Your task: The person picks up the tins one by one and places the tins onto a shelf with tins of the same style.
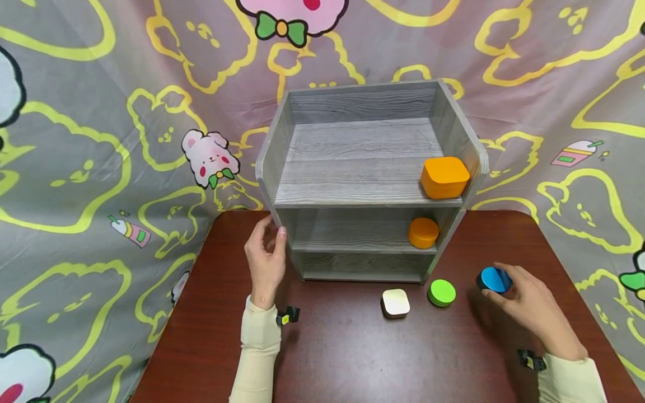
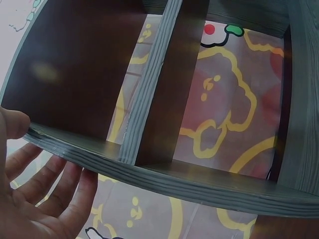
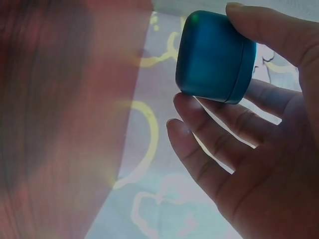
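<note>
A small grey wooden shelf (image 1: 353,228) stands upright on the table. My left hand (image 1: 266,258) is at its left side panel; in the left wrist view the thumb (image 2: 15,123) lies on one face and the fingers (image 2: 75,199) on the other. Out to the right, my right hand (image 1: 534,305) holds a small blue round jar (image 1: 495,280) between thumb and fingertips. In the right wrist view the blue jar (image 3: 212,57) shows a lid seam and is held above the table.
A green round box (image 1: 442,293) and a cream square box (image 1: 395,303) sit on the table before the shelf. On the top board is an orange square box (image 1: 445,178); an orange round box (image 1: 423,233) is one level lower. Patterned cloth (image 1: 166,140) hangs behind.
</note>
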`<state>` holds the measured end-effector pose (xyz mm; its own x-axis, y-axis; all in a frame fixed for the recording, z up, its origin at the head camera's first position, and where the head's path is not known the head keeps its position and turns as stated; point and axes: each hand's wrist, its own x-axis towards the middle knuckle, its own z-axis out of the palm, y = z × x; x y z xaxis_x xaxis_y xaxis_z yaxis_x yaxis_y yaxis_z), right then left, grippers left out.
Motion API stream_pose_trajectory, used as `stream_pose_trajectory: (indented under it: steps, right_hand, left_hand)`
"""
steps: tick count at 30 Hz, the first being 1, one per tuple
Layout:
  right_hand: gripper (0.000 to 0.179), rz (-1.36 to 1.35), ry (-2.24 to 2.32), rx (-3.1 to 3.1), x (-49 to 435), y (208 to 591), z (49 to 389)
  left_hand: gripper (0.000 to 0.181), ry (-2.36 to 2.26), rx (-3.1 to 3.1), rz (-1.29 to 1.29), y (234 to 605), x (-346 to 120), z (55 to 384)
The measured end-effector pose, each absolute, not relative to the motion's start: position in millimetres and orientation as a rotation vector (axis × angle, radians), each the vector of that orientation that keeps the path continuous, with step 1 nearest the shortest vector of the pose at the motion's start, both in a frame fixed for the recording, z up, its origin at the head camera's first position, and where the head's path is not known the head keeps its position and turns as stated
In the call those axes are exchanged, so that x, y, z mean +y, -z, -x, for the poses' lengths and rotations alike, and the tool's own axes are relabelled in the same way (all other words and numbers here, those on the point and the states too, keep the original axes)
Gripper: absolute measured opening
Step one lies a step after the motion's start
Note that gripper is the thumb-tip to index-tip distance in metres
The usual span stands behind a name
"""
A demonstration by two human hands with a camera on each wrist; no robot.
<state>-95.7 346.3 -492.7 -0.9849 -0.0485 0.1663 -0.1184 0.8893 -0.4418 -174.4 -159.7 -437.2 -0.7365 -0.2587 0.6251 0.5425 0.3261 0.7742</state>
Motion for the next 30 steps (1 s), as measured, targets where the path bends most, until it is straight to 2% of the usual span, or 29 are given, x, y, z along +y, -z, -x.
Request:
stream_pose_trajectory:
  steps: [30]
  right_hand:
    - [0.071, -0.286, -0.7, -2.856, 315.2, 464.3, 80.5]
  left_hand:
    - [0.029, 1.516, -1.901, 0.238, 435.3, -159.6, 173.8]
